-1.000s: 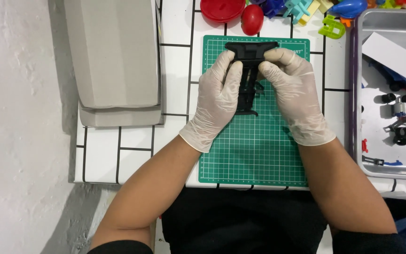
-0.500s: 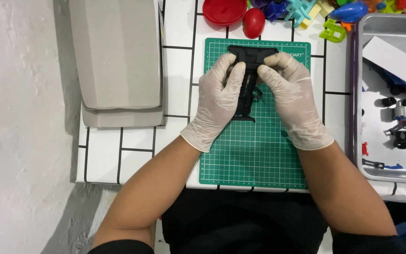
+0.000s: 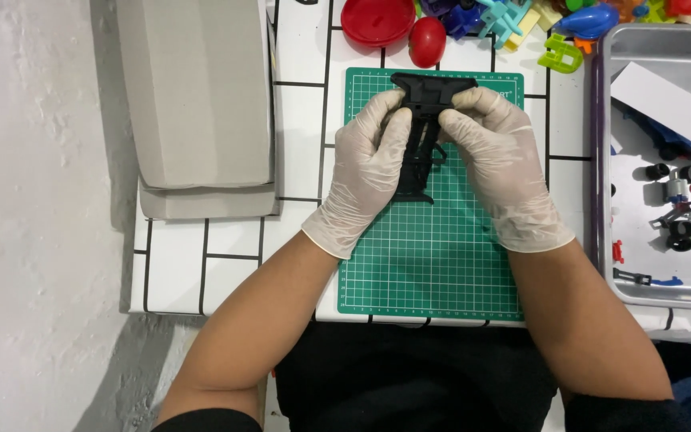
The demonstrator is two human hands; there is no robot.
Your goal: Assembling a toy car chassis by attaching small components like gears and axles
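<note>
Left hand [image 3: 365, 172] and right hand [image 3: 496, 164] clamp a black part [image 3: 425, 132] between them, its long axis pointing away, equally near both.

Single head-worn view; looks almost straight down from above the person's own chest and lap; top of frame is away from the body; arms enter from the bottom edge, left hand [image 3: 365, 164] and right hand [image 3: 497, 160] meeting just above frame centre over a green cutting mat [image 3: 429, 264]; close range, forearms fill the lower half; white tiled table [image 3: 225, 256] spans the middle; grey box [image 3: 197, 104] upper left, metal tray [image 3: 605, 200] cut off at the right edge; pale floor at the left; no second view.
</note>
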